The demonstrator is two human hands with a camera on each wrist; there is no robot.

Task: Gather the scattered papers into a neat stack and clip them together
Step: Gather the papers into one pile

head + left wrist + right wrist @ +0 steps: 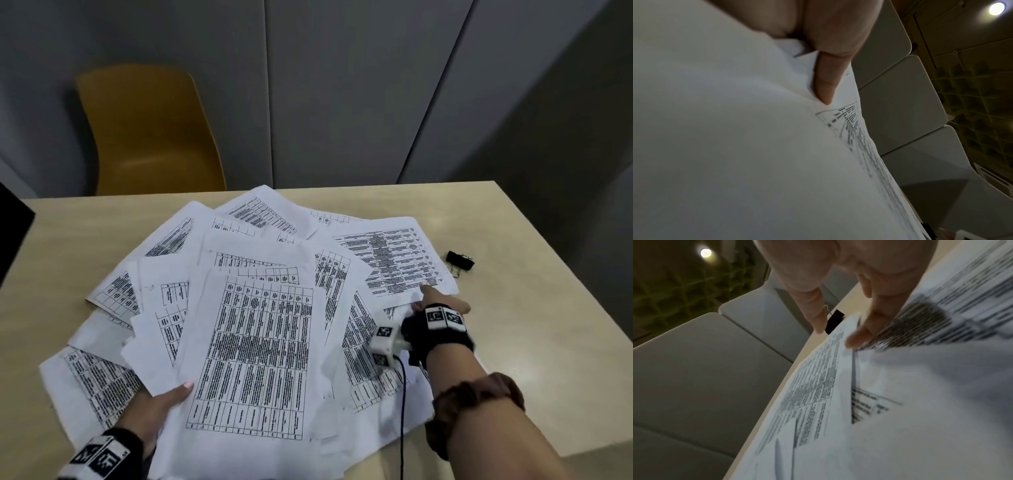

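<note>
Several printed sheets [253, 346] lie fanned across the beige table [524, 329]. My left hand [178, 394] grips a few overlapping sheets at the pile's near left, thumb on top and fingers hidden beneath. In the left wrist view that thumb [825, 84] presses on a sheet [735, 138]. My right hand [428, 298] reaches to the far-right sheet [394, 260], straight fingers touching its near edge. The right wrist view shows my right hand [835, 337] with thumb and fingers spread apart, a fingertip [857, 339] on paper. A black binder clip [460, 259] [835, 319] lies just beyond.
A mustard-yellow chair [150, 130] stands behind the table's far edge. A dark object [13, 233] juts in at the left edge. Grey wall panels [342, 85] rise behind. A black cable [402, 411] hangs from my right wrist over the papers.
</note>
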